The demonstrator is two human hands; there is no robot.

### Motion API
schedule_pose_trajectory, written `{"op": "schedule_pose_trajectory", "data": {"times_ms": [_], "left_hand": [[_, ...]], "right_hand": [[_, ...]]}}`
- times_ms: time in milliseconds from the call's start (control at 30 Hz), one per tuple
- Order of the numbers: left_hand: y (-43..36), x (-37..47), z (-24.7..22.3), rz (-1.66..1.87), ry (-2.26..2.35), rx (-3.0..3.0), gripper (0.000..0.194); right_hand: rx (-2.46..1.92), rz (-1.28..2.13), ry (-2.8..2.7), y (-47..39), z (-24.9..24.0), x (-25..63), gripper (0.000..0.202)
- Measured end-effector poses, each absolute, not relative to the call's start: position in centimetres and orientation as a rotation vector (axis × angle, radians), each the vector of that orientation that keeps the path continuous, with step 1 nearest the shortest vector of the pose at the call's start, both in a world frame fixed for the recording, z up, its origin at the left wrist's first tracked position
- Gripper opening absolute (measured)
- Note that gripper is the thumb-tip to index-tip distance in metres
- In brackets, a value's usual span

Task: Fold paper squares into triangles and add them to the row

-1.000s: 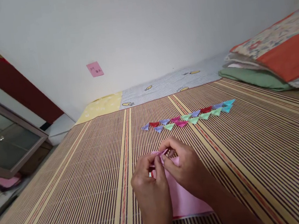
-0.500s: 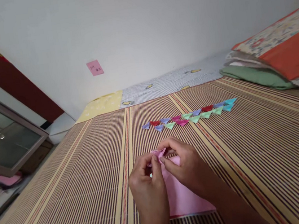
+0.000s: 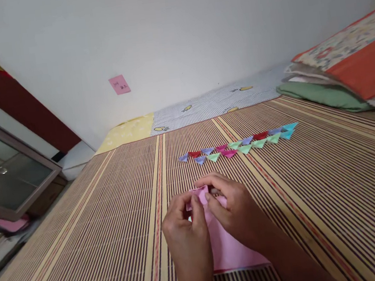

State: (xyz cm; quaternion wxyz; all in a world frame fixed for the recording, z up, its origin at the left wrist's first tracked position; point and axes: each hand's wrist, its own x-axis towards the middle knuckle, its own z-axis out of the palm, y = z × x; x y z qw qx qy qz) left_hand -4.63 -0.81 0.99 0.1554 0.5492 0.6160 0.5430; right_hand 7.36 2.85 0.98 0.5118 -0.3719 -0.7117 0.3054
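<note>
Currently, we hold a small pink paper piece (image 3: 202, 195) above the far part of a larger pink sheet (image 3: 233, 251). The fingers of our left hand (image 3: 187, 231) are closed in a pinch on its left side, thumb on the near face, which likely fixes its position. The fingers of our right hand (image 3: 238, 207) are curved and slightly parted, the index finger at the upper edge and the thumb at the right edge; we judge that this arrangement controls the corner, but we cannot tell how firmly they press.

The larger sheet lies flat on the striped mat (image 3: 115, 222), directly below our hands, with a red edge showing beneath its near side. This position probably puts it within easy reach and backs the work with a smooth surface.

Beyond our hands, folded paper triangles (image 3: 229, 153) lie in 2 slanting rows, in lilac, red, magenta, pale green and turquoise. Their points face mostly toward us. We judge that the close, regular spacing makes the pieces simple to count, and that the offset from our hands protects them from being brushed. The folded bedding (image 3: 322, 94) rests at the far right, well apart from the paper.
</note>
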Motion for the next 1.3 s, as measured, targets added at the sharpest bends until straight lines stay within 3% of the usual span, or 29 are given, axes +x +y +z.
{"op": "schedule_pose_trajectory", "data": {"times_ms": [300, 867, 1300], "left_hand": [[-0.8, -4.9, 1.0, 1.537, 1.752, 1.667, 0.012], [-0.5, -5.2, 1.1, 1.390, 1.561, 1.736, 0.016], [-0.8, -6.0, 0.8, 1.419, 1.375, 1.263, 0.015]], "right_hand": [[-0.920, 0.878, -1.718, 2.9, 1.5, 8.0, 0.020], [-0.988, 0.544, -1.850, 2.4, 1.3, 7.7, 0.018], [-0.956, 0.509, -1.889, 2.1, 1.7, 7.9, 0.019]]}}
